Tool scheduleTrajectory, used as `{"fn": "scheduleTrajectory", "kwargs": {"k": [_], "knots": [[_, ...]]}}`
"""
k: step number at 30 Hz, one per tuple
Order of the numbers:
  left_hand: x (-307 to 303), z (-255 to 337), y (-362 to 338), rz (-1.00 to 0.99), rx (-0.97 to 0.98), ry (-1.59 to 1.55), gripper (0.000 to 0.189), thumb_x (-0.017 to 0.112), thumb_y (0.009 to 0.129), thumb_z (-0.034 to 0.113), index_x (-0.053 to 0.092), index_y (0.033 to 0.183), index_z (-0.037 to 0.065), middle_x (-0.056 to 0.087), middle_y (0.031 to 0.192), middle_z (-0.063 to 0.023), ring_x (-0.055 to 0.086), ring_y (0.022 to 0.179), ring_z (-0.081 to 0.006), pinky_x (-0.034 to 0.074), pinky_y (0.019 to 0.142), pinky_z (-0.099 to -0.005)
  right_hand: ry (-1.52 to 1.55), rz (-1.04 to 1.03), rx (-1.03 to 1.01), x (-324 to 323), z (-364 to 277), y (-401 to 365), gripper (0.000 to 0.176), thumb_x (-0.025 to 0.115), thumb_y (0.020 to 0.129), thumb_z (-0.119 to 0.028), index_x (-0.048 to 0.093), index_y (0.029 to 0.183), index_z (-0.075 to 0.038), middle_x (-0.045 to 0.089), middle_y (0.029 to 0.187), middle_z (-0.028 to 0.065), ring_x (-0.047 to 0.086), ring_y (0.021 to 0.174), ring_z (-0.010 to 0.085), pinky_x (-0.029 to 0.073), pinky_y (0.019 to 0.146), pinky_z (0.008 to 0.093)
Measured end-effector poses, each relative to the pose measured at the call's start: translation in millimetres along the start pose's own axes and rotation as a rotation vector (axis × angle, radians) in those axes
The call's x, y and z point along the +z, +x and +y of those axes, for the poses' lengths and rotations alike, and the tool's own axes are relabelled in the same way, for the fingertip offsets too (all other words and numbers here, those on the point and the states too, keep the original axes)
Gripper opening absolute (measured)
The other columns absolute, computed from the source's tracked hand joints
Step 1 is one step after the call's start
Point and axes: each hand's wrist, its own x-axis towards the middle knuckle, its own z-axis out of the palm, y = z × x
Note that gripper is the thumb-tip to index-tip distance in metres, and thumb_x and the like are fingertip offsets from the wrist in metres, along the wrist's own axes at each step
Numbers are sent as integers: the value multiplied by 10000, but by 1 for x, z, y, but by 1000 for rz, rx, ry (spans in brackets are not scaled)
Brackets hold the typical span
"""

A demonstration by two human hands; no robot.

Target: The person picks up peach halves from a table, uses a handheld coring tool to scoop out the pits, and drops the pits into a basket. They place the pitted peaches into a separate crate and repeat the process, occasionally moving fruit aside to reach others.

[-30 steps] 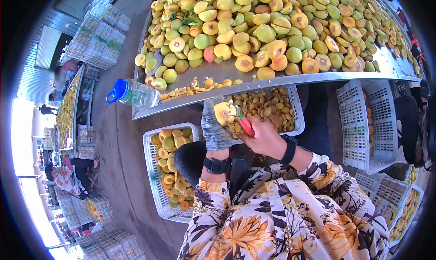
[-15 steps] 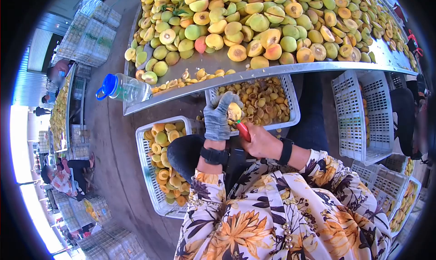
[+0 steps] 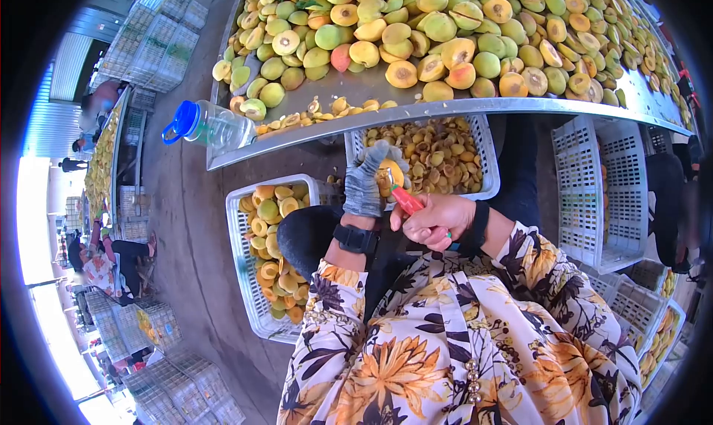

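Observation:
My left hand (image 3: 364,181), in a grey glove, is closed around a yellow peach half (image 3: 394,172) with its cut face showing. My bare right hand (image 3: 443,218) grips the red handle of a small pitting knife (image 3: 405,200). The thin metal tip of the knife meets the cut face of the peach half. Both hands are above the near edge of a white crate (image 3: 488,157) of small brownish-yellow fruit pieces. Left of my knee stands another white crate (image 3: 241,276) holding peach halves (image 3: 267,228).
A metal table (image 3: 349,117) ahead carries a large heap of peach halves (image 3: 438,27). A water bottle with a blue cap (image 3: 223,128) lies at its left corner. White crates (image 3: 598,195) stand at right. Other people (image 3: 111,265) and stacked crates (image 3: 152,46) are at left.
My view has shifted slightly. The right hand has turned, its fingers curling more visibly around the red handle, and the peach half's cut face now shows more.

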Motion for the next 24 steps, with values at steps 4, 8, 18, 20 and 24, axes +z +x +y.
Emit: {"fn": "scheduleTrajectory", "kwargs": {"k": [4, 8, 18, 20, 24], "knots": [[6, -3, 7, -4, -76, -95, 570, 469, 808, 565, 576, 862, 8, 600, 684, -108, 585, 519, -213, 514, 462, -313, 41, -53, -73, 0, -2, 2, 178, 473, 822, -12, 475, 995, -55, 361, 517, -15, 274, 331, 24, 245, 283, 185], [7, -3, 23, 265, 136, 15, 663, 337, 831, 630, 592, 854, 18, 611, 713, -67, 583, 601, -181, 510, 570, -292, 18, -177, -354, 0, -10, -11, 215, 466, 805, 19, 479, 1005, -61, 338, 483, -9, 275, 309, 31, 252, 273, 187], [-19, 18, -4, 311, 227, 174, 730, 286, 817, 669, 591, 936, 17, 612, 803, -63, 586, 702, -164, 500, 691, -278, -1125, 1082, -953, 1, -10, 18, 289, 669, 724, -201, 526, 899, -21, 574, 634, 107, 593, 588, 246, 460, 542, 331], [-11, 17, -4, 113, 142, 80, 698, 316, 822, 652, 577, 977, 23, 608, 838, -55, 581, 745, -162, 484, 724, -276, -1229, 984, -1002, 22, -11, 25, 316, 682, 718, -204, 523, 928, -28, 574, 658, 157, 595, 606, 318, 462, 550, 353], [-6, 11, -9, 201, 129, 5, 623, 383, 831, 603, 588, 948, 27, 612, 798, -59, 581, 694, -163, 487, 618, -256, -1411, 778, -1016, 6, -16, 34, 239, 627, 752, -149, 515, 923, -26, 562, 659, 191, 588, 605, 331, 447, 531, 365]]}}
